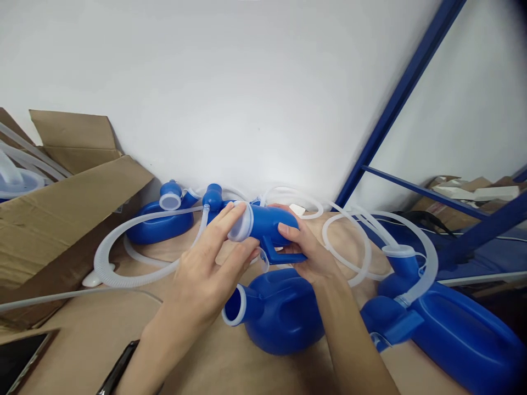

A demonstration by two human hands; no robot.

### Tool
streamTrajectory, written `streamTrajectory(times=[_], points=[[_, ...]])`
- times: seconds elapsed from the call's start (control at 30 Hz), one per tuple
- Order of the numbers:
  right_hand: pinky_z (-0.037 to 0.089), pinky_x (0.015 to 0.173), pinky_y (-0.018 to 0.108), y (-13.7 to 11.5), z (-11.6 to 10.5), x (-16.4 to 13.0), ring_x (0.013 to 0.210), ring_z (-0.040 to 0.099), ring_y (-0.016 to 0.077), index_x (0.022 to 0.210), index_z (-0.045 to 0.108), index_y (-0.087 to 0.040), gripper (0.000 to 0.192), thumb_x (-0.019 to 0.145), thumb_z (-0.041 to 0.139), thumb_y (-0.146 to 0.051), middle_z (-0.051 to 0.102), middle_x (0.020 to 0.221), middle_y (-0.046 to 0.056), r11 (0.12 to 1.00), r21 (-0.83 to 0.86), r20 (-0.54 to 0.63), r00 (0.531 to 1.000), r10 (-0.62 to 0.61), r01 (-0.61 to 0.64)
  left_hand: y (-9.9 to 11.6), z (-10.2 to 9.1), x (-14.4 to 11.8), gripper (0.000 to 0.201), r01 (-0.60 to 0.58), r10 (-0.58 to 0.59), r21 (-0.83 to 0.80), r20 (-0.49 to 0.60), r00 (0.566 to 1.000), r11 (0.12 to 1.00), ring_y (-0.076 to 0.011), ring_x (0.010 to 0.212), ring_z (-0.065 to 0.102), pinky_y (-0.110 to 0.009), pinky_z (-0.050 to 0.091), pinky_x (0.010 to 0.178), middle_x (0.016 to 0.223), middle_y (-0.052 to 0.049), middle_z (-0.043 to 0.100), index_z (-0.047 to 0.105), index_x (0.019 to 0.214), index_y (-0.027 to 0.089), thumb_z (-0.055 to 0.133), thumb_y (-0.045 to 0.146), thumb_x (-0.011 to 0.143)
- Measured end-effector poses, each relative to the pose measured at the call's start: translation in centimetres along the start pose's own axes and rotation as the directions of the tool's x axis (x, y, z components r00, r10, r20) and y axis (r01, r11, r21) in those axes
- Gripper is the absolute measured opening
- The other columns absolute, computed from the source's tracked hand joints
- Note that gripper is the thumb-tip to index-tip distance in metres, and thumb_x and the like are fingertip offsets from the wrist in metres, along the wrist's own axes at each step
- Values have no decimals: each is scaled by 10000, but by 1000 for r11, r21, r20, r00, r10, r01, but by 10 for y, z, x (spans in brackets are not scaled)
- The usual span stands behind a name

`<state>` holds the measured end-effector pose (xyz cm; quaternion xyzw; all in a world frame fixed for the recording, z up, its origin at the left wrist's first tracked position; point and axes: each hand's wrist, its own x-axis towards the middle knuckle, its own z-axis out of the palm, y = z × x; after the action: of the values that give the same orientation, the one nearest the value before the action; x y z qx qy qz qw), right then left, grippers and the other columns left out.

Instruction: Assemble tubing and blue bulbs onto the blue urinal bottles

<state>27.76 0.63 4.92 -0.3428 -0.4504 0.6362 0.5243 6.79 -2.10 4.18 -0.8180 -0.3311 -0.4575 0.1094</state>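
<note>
Hands: R hand (307,247) clamped on blue funnel piece (267,225); L hand (209,263) fingers splayed at its white rim (242,221).

Blue plastic bottle (269,226) with a white-rimmed round mouth and a flat blue handle underneath, lying sideways, mouth pointing left, raised above the desk (214,362), just over a second blue bottle (280,318)

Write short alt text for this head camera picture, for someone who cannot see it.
Two bare hands hold a blue plastic bottle above a table: the left hand touches its white-rimmed mouth, the right hand grips its handle. More blue bottles and white corrugated hoses lie around.
</note>
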Motion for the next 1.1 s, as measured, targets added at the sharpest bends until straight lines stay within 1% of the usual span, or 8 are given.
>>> streamTrajectory(times=[0.27,0.43,0.53,0.67,0.73,0.8,0.93,1.1], points=[[591,564,252,9,-9,-1,557,612,89,1502,360,-463,993,679,908,-552,661,1042,-33,998,43,93,995,42,-46,-8,-4,5,83,61,-56,54,-86,995,997,-269,1073,743,-382,645,844,1522,-151,576,633,1000,215,556,200,1025],[640,661,305,6,-5,0,749,716,158,1610,122,-505,1125,744,823,-666,670,1180,16,999,-36,123,992,5,-1,-10,-9,8,77,165,-165,-11,-103,981,986,-261,1103,742,-310,644,734,1476,-124,628,617,1009,218,542,214,1027],[652,711,362,6,-2,-1,848,724,190,1631,45,-501,1067,836,734,-676,590,1400,78,955,-289,-28,997,-75,64,-9,-9,7,85,213,-218,-48,-135,967,976,-271,1140,732,-307,643,712,1464,-101,642,626,990,224,552,244,1025],[605,880,450,5,9,-13,1044,683,267,1609,304,-368,814,922,643,-643,500,1513,138,700,-698,-195,901,-388,150,-8,-5,6,86,261,-265,-46,-164,950,964,-289,1240,687,-344,647,798,1428,-99,668,629,981,228,563,260,1026],[566,924,444,0,19,-22,1085,658,282,1380,587,-294,533,972,567,-637,623,1345,118,545,-816,-123,864,-489,193,-7,-2,5,90,284,-288,-51,-163,944,958,-283,1259,677,-354,638,837,1389,-102,689,623,987,227,551,253,1035],[546,904,416,-5,30,-29,1027,662,266,1091,696,-261,412,1000,524,-625,704,1112,83,456,-853,5,878,-479,254,-6,0,4,86,299,-303,-51,-159,940,953,-276,1277,665,-360,624,870,1367,-103,696,617,1002,226,540,235,1041],[529,862,422,-6,45,-35,913,679,255,968,706,-244,365,967,610,-597,730,930,49,434,-853,100,907,-408,289,-3,4,4,76,307,-306,-30,-195,932,951,-268,1259,674,-364,618,868,1323,-104,715,606,1008,228,538,216,1040],[551,904,438,4,48,-28,1025,715,265,1478,517,-364,557,949,692,-380,752,1075,24,527,-786,164,931,-325,323,4,7,6,107,312,-323,-84,-206,924,946,-275,1274,664,-442,597,980,1326,-94,712,589,982,231,506,222,1049]])
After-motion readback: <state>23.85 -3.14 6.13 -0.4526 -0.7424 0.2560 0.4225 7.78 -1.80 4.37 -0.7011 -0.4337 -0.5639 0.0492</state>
